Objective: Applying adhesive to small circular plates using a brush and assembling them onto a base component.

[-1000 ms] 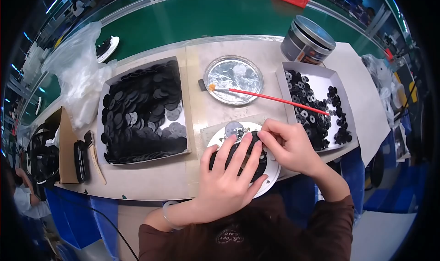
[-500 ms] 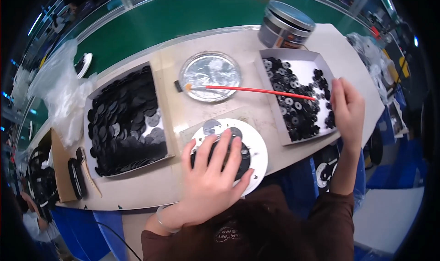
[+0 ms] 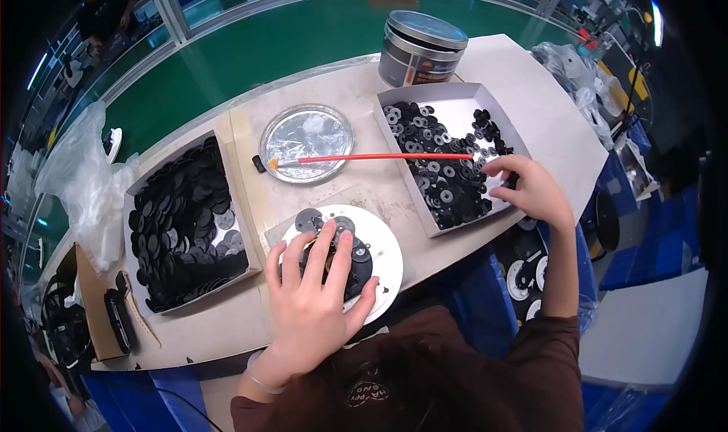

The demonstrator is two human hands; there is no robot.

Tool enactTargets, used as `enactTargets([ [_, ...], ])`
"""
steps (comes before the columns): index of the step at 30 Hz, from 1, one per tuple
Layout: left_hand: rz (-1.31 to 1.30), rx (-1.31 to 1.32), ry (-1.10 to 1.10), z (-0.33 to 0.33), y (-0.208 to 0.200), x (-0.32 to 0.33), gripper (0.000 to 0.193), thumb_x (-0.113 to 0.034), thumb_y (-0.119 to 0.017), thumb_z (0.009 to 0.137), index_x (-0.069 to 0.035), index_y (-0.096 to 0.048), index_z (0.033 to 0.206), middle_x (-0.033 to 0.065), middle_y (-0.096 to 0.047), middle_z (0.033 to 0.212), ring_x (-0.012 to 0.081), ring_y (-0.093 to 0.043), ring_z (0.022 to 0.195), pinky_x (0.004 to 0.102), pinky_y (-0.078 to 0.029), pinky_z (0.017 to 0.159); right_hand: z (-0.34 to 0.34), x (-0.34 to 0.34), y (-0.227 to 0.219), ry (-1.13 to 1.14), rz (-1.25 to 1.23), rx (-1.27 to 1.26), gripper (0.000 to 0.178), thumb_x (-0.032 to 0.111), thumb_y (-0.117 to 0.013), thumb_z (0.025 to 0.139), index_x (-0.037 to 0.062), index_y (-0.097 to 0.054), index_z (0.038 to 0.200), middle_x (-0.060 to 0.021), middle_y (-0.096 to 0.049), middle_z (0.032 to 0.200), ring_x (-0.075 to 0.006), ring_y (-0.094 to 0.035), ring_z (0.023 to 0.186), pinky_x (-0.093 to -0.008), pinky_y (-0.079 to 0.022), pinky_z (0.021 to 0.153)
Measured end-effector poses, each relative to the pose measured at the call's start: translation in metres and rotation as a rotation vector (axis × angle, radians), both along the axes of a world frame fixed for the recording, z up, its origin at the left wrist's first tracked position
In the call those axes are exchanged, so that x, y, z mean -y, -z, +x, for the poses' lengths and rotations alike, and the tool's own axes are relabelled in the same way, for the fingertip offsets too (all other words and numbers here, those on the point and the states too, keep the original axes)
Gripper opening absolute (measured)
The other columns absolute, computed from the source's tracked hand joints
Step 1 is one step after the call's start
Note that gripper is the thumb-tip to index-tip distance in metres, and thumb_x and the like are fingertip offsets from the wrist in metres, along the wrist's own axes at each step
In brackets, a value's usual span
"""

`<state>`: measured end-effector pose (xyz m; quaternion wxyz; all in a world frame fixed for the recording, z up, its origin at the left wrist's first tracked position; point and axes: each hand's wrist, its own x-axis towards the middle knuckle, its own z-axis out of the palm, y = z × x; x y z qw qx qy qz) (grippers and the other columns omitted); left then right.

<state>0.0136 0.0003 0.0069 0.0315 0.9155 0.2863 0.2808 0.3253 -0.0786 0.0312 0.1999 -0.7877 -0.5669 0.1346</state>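
My left hand lies with its fingers spread over a round white plate that carries black and grey gears. Its palm and fingers hide part of them. At the right, my right hand reaches over the near right side of a shallow white box. Thumb and forefinger are curved and apart, close to the small black and grey gears heaped inside; nothing shows between them. A brush with a red handle lies across a round silver lid and this box.
On the left stands another box full of flat dark discs. A tin sits behind the right box. Plastic bags, a cardboard piece and a green conveyor belt border the table. More white plates lie below its right edge.
My right hand has gone from the right box's outer edge inward over the small gears. My left hand stays on the plate. The whole view has shifted somewhat.
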Motion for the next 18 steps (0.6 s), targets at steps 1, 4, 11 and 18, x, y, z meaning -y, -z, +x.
enactTargets([
  [1, 0.000, 0.004, -0.006, 0.000, 0.000, 0.000, 0.046, -0.023, -0.069, 0.064, -0.002, -0.060, 0.104, 0.0117, -0.055, 0.112, 0.0306, -0.047, 0.101, 0.0433, -0.033, 0.089, -0.004, -0.003, 0.001, -0.054, 0.020, -0.031, 0.017, 0.005, -0.065, 0.069, 0.0034, -0.064, 0.085, -0.0045, -0.062, 0.078, -0.0131, -0.054, 0.072, -0.0255, -0.045, 0.060],
  [4, 0.008, 0.006, -0.001, -0.003, 0.001, -0.001, 0.045, -0.028, -0.066, 0.069, 0.000, -0.059, 0.104, 0.0140, -0.054, 0.112, 0.0303, -0.047, 0.101, 0.0457, -0.033, 0.089, -0.003, -0.009, 0.005, -0.144, 0.065, -0.072, 0.008, 0.004, -0.065, 0.070, 0.0026, -0.058, 0.075, -0.0019, -0.056, 0.068, -0.0105, -0.052, 0.067, -0.0230, -0.041, 0.055],
  [11, -0.070, 0.107, 0.049, -0.005, 0.004, -0.003, 0.048, -0.027, -0.069, 0.067, -0.001, -0.058, 0.105, 0.0137, -0.052, 0.114, 0.0317, -0.046, 0.102, 0.0439, -0.035, 0.087, -0.046, -0.008, -0.023, -0.057, 0.175, -0.559, 0.008, 0.009, -0.051, 0.086, 0.0031, -0.047, 0.083, 0.0020, -0.049, 0.065, -0.0019, -0.046, 0.055, -0.0144, -0.037, 0.049],
  [18, -0.113, 0.278, 0.010, -0.007, 0.014, -0.001, 0.048, -0.027, -0.072, 0.065, -0.001, -0.054, 0.101, 0.0121, -0.052, 0.112, 0.0325, -0.045, 0.106, 0.0438, -0.036, 0.085, -0.128, -0.059, -0.009, -0.201, -0.070, -1.045, 0.008, 0.008, -0.055, 0.085, 0.0028, -0.049, 0.085, 0.0002, -0.054, 0.063, -0.0028, -0.047, 0.046, -0.0140, -0.034, 0.042],
])
